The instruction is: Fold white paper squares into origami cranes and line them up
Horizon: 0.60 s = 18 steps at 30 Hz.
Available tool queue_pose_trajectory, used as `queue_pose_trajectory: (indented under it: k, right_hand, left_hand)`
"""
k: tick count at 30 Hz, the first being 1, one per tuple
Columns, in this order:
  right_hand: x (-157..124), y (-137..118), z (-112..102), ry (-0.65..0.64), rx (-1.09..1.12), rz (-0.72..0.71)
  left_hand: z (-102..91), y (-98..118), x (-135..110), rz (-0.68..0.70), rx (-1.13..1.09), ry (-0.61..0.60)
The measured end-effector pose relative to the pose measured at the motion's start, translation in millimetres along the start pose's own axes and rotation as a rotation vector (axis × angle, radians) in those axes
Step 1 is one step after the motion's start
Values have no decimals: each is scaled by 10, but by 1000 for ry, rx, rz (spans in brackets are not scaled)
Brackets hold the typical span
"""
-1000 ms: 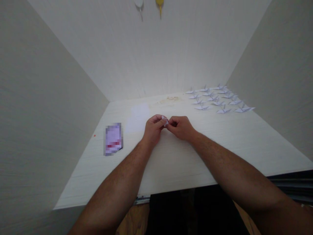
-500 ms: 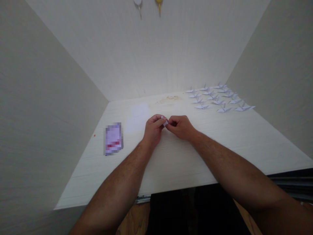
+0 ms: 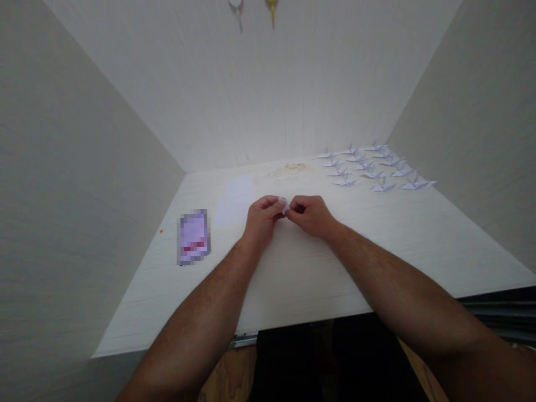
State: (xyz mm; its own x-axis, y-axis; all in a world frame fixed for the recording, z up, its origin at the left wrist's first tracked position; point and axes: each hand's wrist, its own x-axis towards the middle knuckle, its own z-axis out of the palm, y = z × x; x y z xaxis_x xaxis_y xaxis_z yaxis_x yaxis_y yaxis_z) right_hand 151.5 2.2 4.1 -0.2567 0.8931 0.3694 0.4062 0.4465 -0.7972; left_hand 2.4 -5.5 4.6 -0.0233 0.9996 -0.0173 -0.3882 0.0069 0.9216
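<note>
Between my two hands, over the middle of the table, is a small folded piece of white paper (image 3: 284, 206). My left hand (image 3: 264, 215) pinches it between thumb and fingers from the left. From the other side my right hand (image 3: 309, 214) has its thumb and forefinger closed on the paper's right edge. Fingers cover much of the piece, so its exact shape is hidden. Several white paper cranes (image 3: 383, 187) stand in rows at the back right of the table.
White sheets of paper (image 3: 234, 195) lie left of my hands. A blurred-out purple-edged device (image 3: 194, 237) rests further left, near a tiny orange speck (image 3: 161, 231). Walls enclose the white table (image 3: 301, 279) at the back and sides. Brownish marks (image 3: 294, 167) show near the back wall.
The folded paper has turned slightly between my fingers and shows a little more of its surface. Both hands stay in nearly the same place.
</note>
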Motion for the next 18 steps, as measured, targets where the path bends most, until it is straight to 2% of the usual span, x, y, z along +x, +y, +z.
queue_pose_trajectory:
  k: [6, 10, 13, 18]
  right_hand:
    - [0, 17, 3, 19, 60, -7]
    - [32, 50, 1, 70, 86, 36]
    - [66, 80, -6, 113, 185, 112]
    - [89, 110, -18, 116, 252, 167]
  left_hand:
    - [-9, -3, 25, 58, 46, 73]
    - [-3, 16, 4, 36, 51, 6]
    - [-12, 19, -2, 27, 19, -30]
    - [-30, 3, 16, 25, 15, -47]
